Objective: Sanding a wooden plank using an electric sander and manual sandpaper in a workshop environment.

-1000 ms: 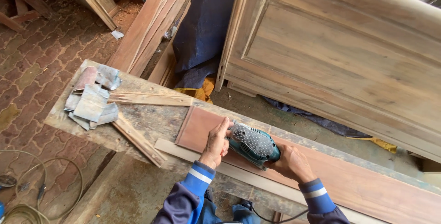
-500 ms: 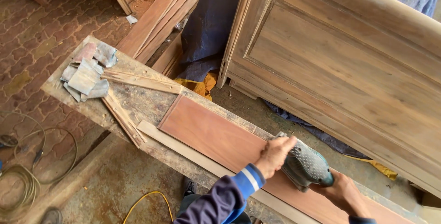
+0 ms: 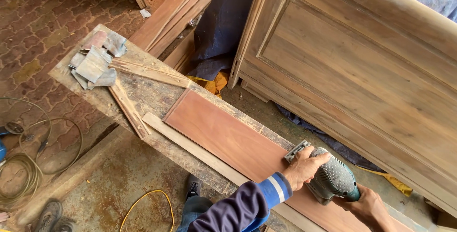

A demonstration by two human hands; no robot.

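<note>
A teal and grey electric sander (image 3: 333,179) rests on a long reddish wooden board (image 3: 223,137) that lies on a worn workbench (image 3: 143,96). My left hand (image 3: 301,167) grips the sander's front, over its clamp end. My right hand (image 3: 369,209) holds the rear handle at the lower right, partly cut off by the frame edge. Both sleeves are dark blue with a white stripe. The sander sits at the right part of the board, near the far edge.
Used sandpaper sheets (image 3: 94,63) and thin wood strips (image 3: 150,72) lie at the bench's left end. A large panelled wooden piece (image 3: 362,60) stands behind the bench. Planks (image 3: 173,13) lean at the back. Cables (image 3: 28,165) and a yellow cord (image 3: 143,206) lie on the floor.
Both hands slid the sander along the board from its left end toward the right end. The view shifted with them.
</note>
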